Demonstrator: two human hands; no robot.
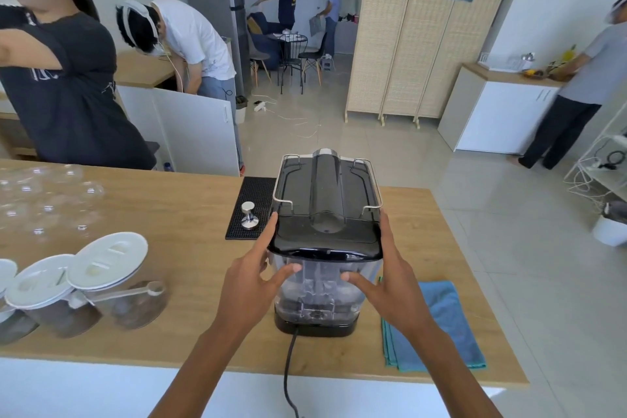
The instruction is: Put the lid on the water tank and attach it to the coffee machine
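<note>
The black coffee machine [327, 190] stands on the wooden counter with its back toward me. A clear water tank [320, 288] sits upright against that back, on the machine's black base. The tank's glossy black lid [325, 244] rests on top of it. My left hand [258, 268] grips the tank's left side, index finger up along the lid's edge and thumb across the clear wall. My right hand [383, 275] holds the right side the same way. A black power cord [288, 366] runs from the base toward me.
A steel tamper [248, 215] stands on a black rubber mat [251, 207] left of the machine. Lidded jars [112, 278] and clear glasses [44, 200] fill the counter's left. A folded blue cloth [437, 326] lies right of the tank. Several people work behind the wooden counter [176, 214].
</note>
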